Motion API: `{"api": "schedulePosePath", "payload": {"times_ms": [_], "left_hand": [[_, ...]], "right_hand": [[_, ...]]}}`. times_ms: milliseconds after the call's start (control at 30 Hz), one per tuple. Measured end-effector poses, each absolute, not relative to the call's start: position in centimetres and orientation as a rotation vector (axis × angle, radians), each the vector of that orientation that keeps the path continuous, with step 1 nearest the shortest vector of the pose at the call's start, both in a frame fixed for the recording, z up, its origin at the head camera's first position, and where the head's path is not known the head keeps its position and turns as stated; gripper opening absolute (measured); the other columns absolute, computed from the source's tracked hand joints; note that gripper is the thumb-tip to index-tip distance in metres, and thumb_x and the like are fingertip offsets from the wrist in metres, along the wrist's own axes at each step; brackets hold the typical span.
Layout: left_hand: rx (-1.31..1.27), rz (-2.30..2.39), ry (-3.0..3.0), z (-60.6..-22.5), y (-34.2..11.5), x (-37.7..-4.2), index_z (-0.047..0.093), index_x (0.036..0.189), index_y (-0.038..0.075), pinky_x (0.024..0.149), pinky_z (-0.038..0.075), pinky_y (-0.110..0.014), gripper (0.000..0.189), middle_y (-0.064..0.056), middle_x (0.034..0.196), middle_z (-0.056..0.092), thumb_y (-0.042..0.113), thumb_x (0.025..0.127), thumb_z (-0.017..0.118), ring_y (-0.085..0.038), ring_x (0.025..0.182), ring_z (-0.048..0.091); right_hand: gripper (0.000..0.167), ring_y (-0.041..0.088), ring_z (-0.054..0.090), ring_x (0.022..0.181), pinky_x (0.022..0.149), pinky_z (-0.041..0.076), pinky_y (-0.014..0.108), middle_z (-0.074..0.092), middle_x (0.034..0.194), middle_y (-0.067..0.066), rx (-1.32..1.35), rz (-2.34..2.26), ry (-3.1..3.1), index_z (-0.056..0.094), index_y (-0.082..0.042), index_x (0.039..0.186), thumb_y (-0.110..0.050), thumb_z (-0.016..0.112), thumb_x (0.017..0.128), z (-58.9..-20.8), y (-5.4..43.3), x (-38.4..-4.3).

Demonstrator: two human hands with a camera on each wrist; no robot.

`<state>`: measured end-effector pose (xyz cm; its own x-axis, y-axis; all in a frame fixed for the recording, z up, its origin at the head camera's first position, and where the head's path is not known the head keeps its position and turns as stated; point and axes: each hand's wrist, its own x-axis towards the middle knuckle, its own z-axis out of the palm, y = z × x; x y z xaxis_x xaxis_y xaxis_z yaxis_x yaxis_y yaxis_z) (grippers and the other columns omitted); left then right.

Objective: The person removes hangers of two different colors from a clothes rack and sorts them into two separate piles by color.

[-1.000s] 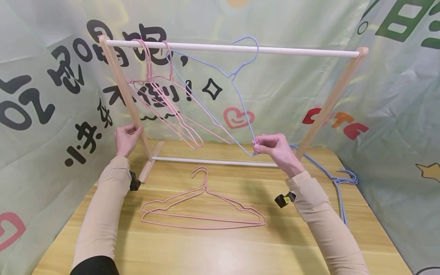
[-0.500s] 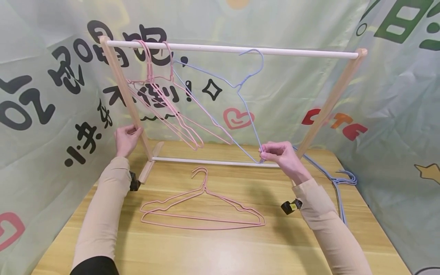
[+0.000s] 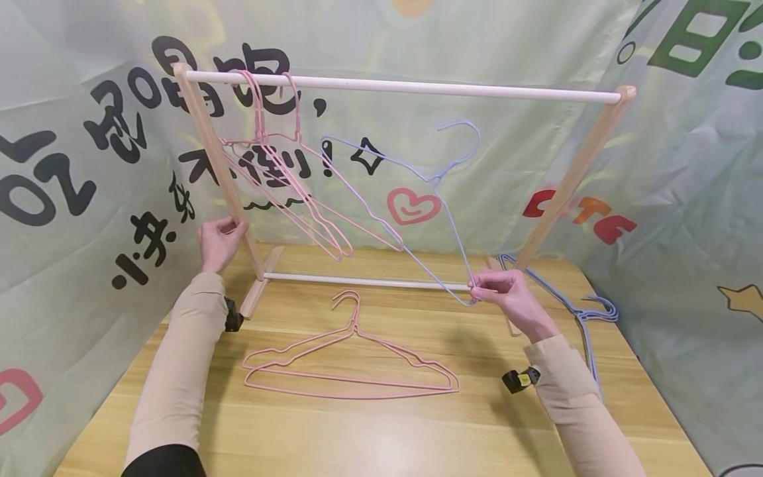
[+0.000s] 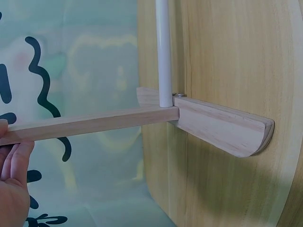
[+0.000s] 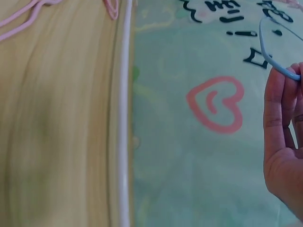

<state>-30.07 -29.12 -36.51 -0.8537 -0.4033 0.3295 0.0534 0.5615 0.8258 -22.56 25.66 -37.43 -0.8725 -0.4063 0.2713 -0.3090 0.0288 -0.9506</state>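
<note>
My right hand [image 3: 503, 298] pinches a light blue clothes hanger [image 3: 438, 179] by a lower corner. The hanger is tilted, its hook apart from and below the white top bar [image 3: 405, 87] of a small wooden clothes rack. In the right wrist view, fingertips [image 5: 277, 85] hold the blue wire [image 5: 282, 70] at the right edge. At the rack's left upright [image 3: 208, 142], my left hand [image 3: 219, 244] grips the wood between thumb and fingers. The left wrist view shows that hand [image 4: 16, 175] on the upright. Several pink hangers [image 3: 260, 134] hang from the bar's left end.
Two pink hangers [image 3: 356, 326] lie overlapping on the wooden table [image 3: 369, 437] in front of the rack. A stack of blue hangers [image 3: 583, 313] lies by the right upright [image 3: 572, 179]. A white lower bar [image 3: 357, 281] joins the rack's feet. Printed cloth [image 3: 489, 40] surrounds the table.
My right hand has moved down and to the right with the blue hanger, whose hook has gone from the top bar to well below it. The left hand stays on the upright.
</note>
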Motion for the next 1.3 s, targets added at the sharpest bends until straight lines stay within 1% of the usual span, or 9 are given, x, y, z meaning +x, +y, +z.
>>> {"api": "schedulePosePath", "payload": {"times_ms": [200,433,600,667,733,833,900,1067,1300], "left_hand": [[0.285,-1.288,-2.32,-36.4,-29.2,-29.9,0.068,0.126,-0.001,0.109,0.049,-0.044,0.038,-0.023,0.125,0.068,0.024,0.097,0.065,-0.036,0.121,0.066],[0.291,-1.306,-2.314,-36.4,-29.2,-29.9,0.067,0.127,-0.001,0.109,0.049,-0.044,0.038,-0.023,0.125,0.068,0.023,0.097,0.066,-0.035,0.122,0.066],[0.301,-1.286,-2.315,-36.5,-29.2,-30.1,0.068,0.126,0.0,0.108,0.05,-0.043,0.037,-0.022,0.124,0.069,0.023,0.096,0.066,-0.035,0.12,0.067],[0.312,-1.273,-2.318,-36.5,-29.2,-30.2,0.069,0.125,0.001,0.106,0.051,-0.041,0.037,-0.021,0.122,0.07,0.023,0.096,0.066,-0.03,0.118,0.069],[0.324,-1.261,-2.32,-36.6,-29.3,-30.4,0.07,0.124,0.002,0.104,0.053,-0.038,0.036,-0.019,0.121,0.071,0.024,0.096,0.066,-0.021,0.112,0.071],[0.333,-1.252,-2.323,-36.7,-29.3,-30.5,0.071,0.124,0.003,0.103,0.053,-0.036,0.036,-0.017,0.12,0.072,0.025,0.095,0.067,-0.012,0.107,0.071],[0.331,-1.256,-2.322,-36.7,-29.3,-30.5,0.071,0.124,0.002,0.104,0.053,-0.036,0.037,-0.018,0.12,0.071,0.025,0.095,0.067,-0.015,0.109,0.071],[0.32,-1.273,-2.316,-36.6,-29.3,-30.5,0.069,0.125,0.0,0.106,0.051,-0.039,0.037,-0.02,0.122,0.07,0.024,0.095,0.066,-0.033,0.118,0.068],[0.321,-1.289,-2.311,-36.6,-29.2,-30.4,0.069,0.125,-0.001,0.107,0.051,-0.04,0.037,-0.021,0.122,0.07,0.022,0.096,0.066,-0.035,0.119,0.067]], "right_hand": [[0.03,0.006,0.066,0.083,0.075,0.056,0.02,0.072,0.089,-0.011,-0.738,-2.019,2.212,0.078,-0.017,0.093,0.008,0.062,0.093,-38.9,27.5,-21.6],[0.031,0.004,0.065,0.085,0.077,0.054,0.019,0.071,0.091,-0.01,-0.771,-2.093,2.156,0.076,-0.013,0.097,0.012,0.057,0.094,-40.2,29.4,-20.4],[0.036,0.005,0.067,0.088,0.073,0.055,0.019,0.074,0.098,-0.009,-0.784,-2.18,2.085,0.076,-0.009,0.102,0.016,0.051,0.094,-40.8,30.9,-19.6],[0.034,0.005,0.068,0.087,0.072,0.056,0.021,0.075,0.098,-0.007,-0.781,-2.194,2.083,0.075,-0.006,0.102,0.017,0.051,0.094,-41.0,31.5,-19.3],[0.033,0.005,0.068,0.086,0.073,0.057,0.021,0.074,0.096,-0.007,-0.775,-2.205,2.107,0.074,-0.005,0.101,0.017,0.051,0.094,-41.3,32.1,-19.0],[0.033,0.005,0.069,0.088,0.077,0.058,0.021,0.075,0.097,-0.006,-0.775,-2.244,2.094,0.073,-0.002,0.1,0.02,0.049,0.093,-41.7,33.0,-18.6],[0.034,0.005,0.069,0.089,0.078,0.057,0.02,0.075,0.098,-0.005,-0.773,-2.287,2.058,0.074,0.0,0.101,0.021,0.048,0.093,-41.9,33.5,-18.2],[0.037,0.009,0.071,0.09,0.081,0.058,0.021,0.074,0.101,0.0,-0.805,-2.412,1.925,0.072,0.003,0.106,0.023,0.044,0.094,-42.5,34.7,-17.3],[0.043,0.012,0.072,0.091,0.081,0.058,0.02,0.074,0.102,0.004,-0.798,-2.518,1.837,0.072,0.002,0.11,0.024,0.038,0.094,-43.6,36.4,-16.0]]}}
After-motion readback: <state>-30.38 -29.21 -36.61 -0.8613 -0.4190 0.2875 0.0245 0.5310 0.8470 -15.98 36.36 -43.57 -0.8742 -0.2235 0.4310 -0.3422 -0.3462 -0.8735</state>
